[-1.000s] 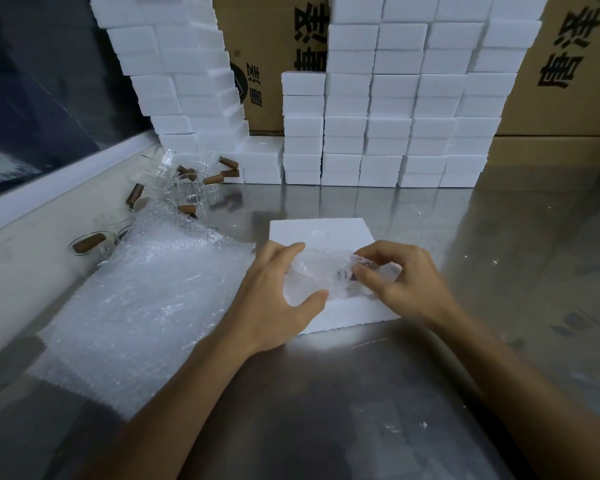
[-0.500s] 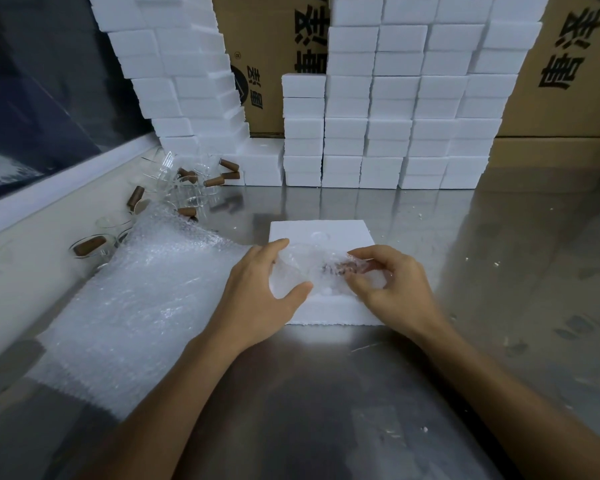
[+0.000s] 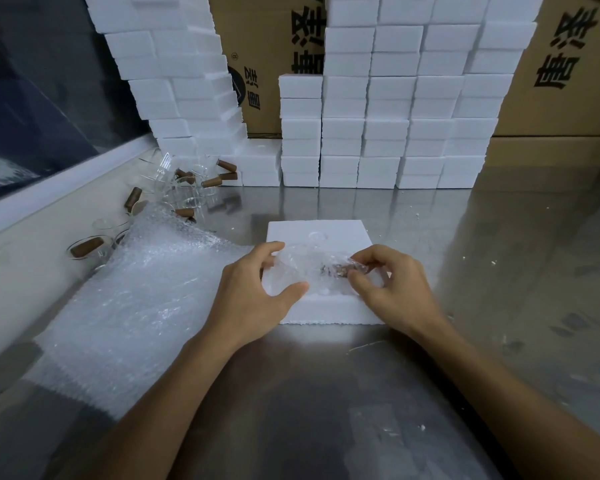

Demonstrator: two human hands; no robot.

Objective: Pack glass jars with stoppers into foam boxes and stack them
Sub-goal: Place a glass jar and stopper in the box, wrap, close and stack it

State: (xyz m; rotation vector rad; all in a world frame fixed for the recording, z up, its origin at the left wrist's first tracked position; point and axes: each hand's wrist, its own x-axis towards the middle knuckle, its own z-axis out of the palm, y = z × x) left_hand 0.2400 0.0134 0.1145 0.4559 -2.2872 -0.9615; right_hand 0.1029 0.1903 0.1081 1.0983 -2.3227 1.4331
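We hold the bubble-wrapped jar [image 3: 317, 270] over the foam box [image 3: 321, 233] on the table: our left hand [image 3: 257, 292] cups its base, our right hand [image 3: 394, 287] pinches its stopper end.

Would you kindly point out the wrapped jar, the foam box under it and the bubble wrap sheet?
wrapped jar [image 3: 312, 271], head view, on its bubble-wrapped glass body.
foam box [image 3: 340, 230], head view, on its bare far top surface.
bubble wrap sheet [image 3: 146, 299], head view, on its middle.

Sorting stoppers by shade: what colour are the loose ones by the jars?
Brown, like cork; the stoppers show best in the head view.
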